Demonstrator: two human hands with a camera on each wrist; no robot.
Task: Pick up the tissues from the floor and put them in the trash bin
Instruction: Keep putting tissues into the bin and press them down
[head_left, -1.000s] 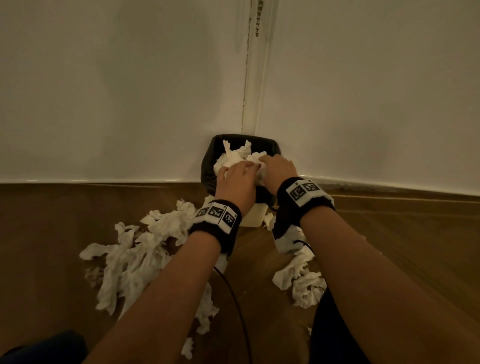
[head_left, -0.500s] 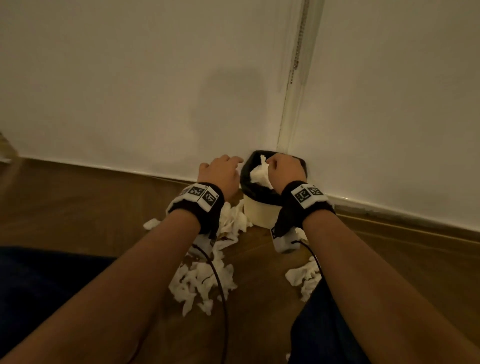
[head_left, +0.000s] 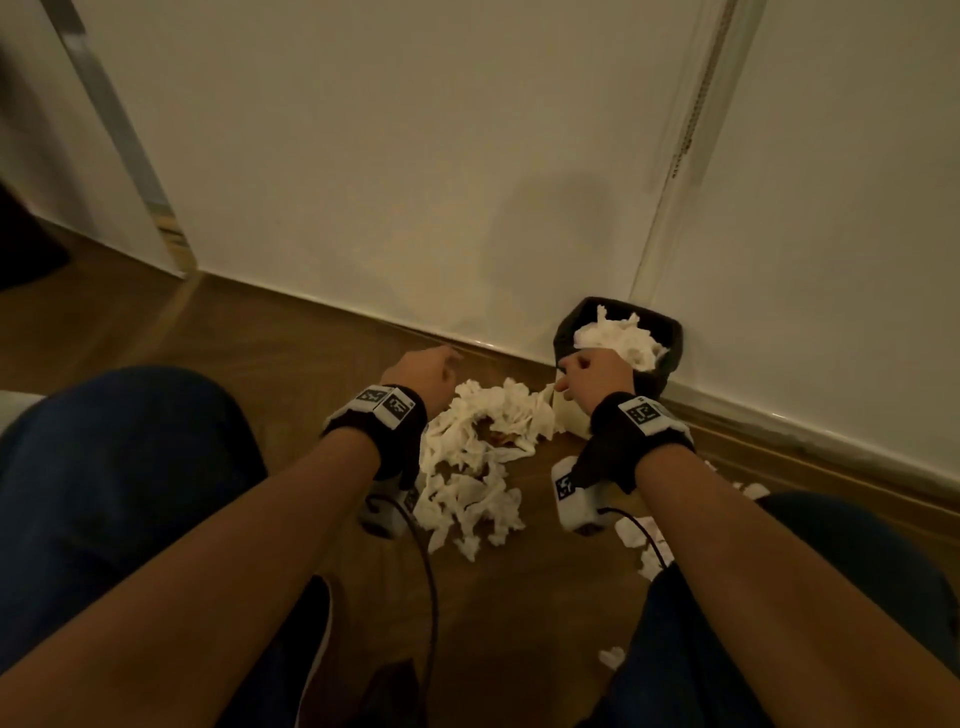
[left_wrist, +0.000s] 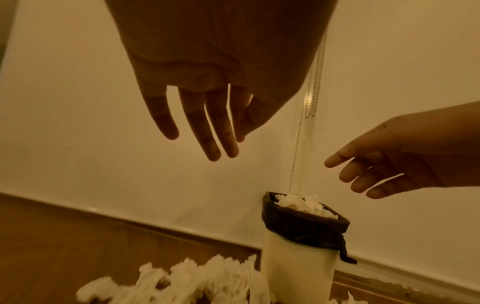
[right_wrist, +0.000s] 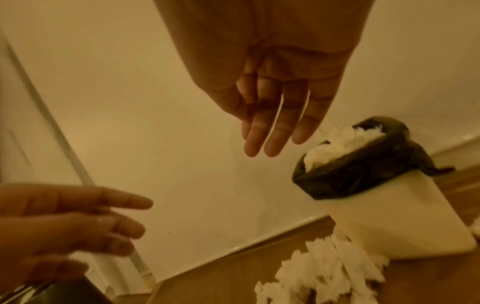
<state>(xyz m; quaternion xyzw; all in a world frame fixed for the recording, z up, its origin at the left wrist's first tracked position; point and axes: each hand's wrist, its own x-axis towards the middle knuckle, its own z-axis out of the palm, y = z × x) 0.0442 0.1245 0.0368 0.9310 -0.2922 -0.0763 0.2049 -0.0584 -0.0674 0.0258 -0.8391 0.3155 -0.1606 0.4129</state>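
A small cream trash bin with a black liner stands against the wall, heaped with white tissues. A pile of crumpled tissues lies on the wood floor just left of it. My left hand hovers above the pile's left edge; in the left wrist view its fingers hang straight and empty. My right hand is in front of the bin's near rim, and its fingers are also straight and hold nothing. The bin and the floor tissues lie below both hands.
The white wall and skirting run behind the bin, with a bead chain in the corner. A metal door strip is far left. My knees in blue trousers flank the pile. Tissue scraps lie by the right knee.
Both hands have come off the tissues packed in the bin and now hang empty. The left hand moved left over the floor pile. The head view swung left.
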